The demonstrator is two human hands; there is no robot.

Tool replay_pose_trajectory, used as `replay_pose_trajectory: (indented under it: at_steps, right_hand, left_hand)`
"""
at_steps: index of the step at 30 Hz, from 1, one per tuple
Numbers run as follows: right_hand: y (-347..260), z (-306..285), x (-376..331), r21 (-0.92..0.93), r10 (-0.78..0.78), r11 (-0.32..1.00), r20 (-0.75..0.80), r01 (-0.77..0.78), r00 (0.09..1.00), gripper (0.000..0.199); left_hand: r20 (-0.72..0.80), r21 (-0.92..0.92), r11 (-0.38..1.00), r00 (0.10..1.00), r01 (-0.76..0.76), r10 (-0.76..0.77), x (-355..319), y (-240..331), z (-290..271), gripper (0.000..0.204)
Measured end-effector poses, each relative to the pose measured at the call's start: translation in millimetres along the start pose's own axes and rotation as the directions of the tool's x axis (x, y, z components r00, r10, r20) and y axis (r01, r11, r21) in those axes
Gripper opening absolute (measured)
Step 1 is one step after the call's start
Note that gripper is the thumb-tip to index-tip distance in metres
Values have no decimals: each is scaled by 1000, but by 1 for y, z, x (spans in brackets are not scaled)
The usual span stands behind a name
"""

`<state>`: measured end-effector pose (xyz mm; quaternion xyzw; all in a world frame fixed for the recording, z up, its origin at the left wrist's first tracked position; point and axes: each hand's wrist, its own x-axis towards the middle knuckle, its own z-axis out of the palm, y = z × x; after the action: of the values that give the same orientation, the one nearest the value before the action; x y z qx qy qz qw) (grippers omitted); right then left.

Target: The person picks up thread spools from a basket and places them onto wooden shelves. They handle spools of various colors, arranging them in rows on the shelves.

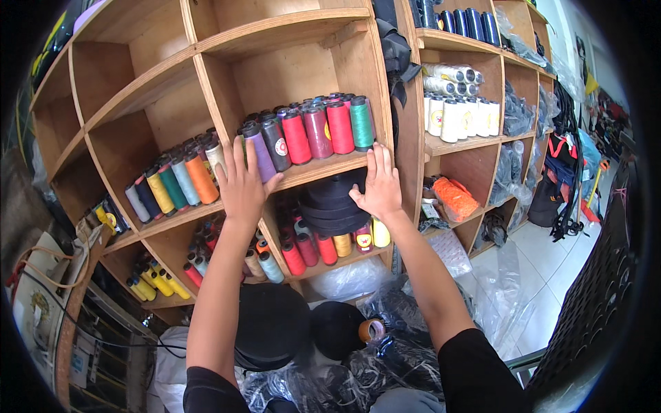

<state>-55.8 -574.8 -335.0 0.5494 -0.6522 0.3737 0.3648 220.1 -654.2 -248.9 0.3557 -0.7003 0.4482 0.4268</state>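
Wooden cubbyhole shelving (292,76) holds rows of thread spools (297,139). The left hand (243,189), digits spread, is by the purple spool (259,150); the right hand (381,191), similarly spread, is just below the green spool (361,125).

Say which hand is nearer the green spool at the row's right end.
Right. The right hand is just below the green spool, at the shelf edge; the left hand is farther left, beside the purple spool.

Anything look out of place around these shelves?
Yes: beside the right hand, a stack of black rolls partly hides thread spools, unlike the tidy rows above. Below, a brown tape roll lies loose by crumpled black plastic.
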Motion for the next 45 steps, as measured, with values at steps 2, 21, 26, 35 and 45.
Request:
replay_pose_trajectory:
  at_steps: [2, 21, 26, 35, 45]
  right_hand:
    - [3, 1, 0, -18, 11, 1000, -7, -11, 1000, 90]
    - [-80, -121, 65, -111, 547, 730, 686, -675, 479, 98]
    - [-187, -306, -24, -477, 468, 636, 863, -606, -188, 105]
    - [-207, -480, -155, -224, -4, 923, 806, -312, -592, 55]
    - [-189, -607, 70, 32, 449, 506, 844, -862, 295, 40]
  left_hand:
    - [5, -61, 998, 1000, 15, -14, -16, 2, 3, 88]
    - [983, -86, 770, 179, 632, -37, -133, -81, -410, 59]
    - [987, 130, 708, -157, 694, -27, -99, -118, -510, 53]
    - [952, 176, 740, -303, 649, 40, -142, -209, -565, 42]
    - [957, 255, -23, -249, 967, 149, 23, -174, -453, 28]
